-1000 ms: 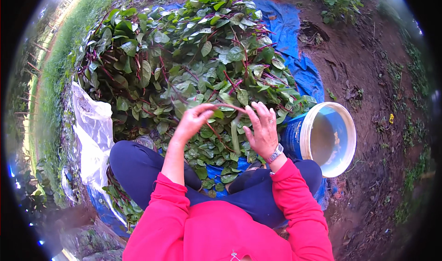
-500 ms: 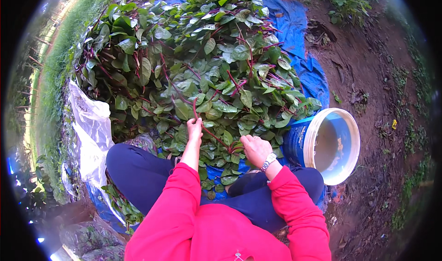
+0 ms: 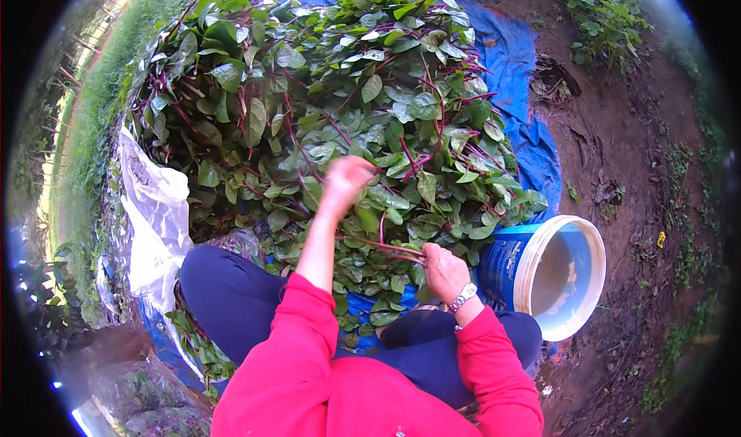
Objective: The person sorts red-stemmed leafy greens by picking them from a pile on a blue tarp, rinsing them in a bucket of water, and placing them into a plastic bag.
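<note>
A large heap of Malabar spinach (image 3: 370, 90), with broad green leaves and purple-red stems, lies in front of me. My right hand (image 3: 446, 273), a metal watch on its wrist, is closed round a few purple-red stems (image 3: 394, 247) near the heap's front right. These stems point left from the fist, across the leaves. Over the middle of the heap is my left hand (image 3: 346, 182), smeared by motion; its fingers do not show clearly, nor whether anything is in them.
A blue bucket (image 3: 505, 263) with a pale rim lies tipped to my right. Blue tarp (image 3: 509, 74) shows beneath the heap, and white plastic sheeting (image 3: 154, 213) lies at the left. Bare brown soil (image 3: 610, 159) stretches along the right, grass (image 3: 116, 105) along the left.
My left hand has moved forward and slightly right, off the stem it gripped. My right hand has shifted a little right and nearer to me, still holding stems.
</note>
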{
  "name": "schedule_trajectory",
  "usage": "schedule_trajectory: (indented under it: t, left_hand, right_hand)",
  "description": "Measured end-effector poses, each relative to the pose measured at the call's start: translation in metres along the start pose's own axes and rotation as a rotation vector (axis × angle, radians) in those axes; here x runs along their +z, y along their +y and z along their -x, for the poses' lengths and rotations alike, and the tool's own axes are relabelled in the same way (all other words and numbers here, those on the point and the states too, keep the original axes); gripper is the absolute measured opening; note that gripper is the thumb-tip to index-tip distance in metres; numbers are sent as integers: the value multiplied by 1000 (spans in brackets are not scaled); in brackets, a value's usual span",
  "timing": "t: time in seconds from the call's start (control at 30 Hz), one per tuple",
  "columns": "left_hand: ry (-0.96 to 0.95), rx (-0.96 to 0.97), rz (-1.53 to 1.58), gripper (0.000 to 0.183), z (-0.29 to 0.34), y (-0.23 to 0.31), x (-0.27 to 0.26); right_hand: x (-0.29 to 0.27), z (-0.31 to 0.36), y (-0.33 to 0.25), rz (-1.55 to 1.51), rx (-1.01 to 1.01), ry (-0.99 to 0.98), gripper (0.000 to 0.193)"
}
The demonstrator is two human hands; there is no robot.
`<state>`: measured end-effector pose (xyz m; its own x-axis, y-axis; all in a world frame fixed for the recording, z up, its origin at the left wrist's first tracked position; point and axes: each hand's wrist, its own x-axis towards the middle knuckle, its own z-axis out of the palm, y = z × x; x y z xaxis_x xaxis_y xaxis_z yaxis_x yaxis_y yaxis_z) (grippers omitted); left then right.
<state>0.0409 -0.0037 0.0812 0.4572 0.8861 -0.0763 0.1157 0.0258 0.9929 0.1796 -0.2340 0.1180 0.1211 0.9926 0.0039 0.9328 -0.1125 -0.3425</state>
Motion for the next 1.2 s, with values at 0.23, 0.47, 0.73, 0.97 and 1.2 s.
schedule_trajectory:
  t: [0.23,0.47,0.73,0.97,1.2]
  left_hand:
    - [843,-204,-191,35,-99,-87,-112]
    - [596,448,-538,19,-67,-26,-47]
    - [-599,411,-704,25,87,33,64]
    - [-435,363,-557,12,125,11,83]
    - [453,339,-890,17,44,-52,12]
  right_hand:
    - [-10,-9,-9,40,-84,94,14]
    - [-16,-7,-6,43,-35,60,21]
    - [-25,-11,-15,62,113,244,63]
    - [5,7,-5,292,227,-273,37]
    - [0,13,-16,309,-34,-163,10]
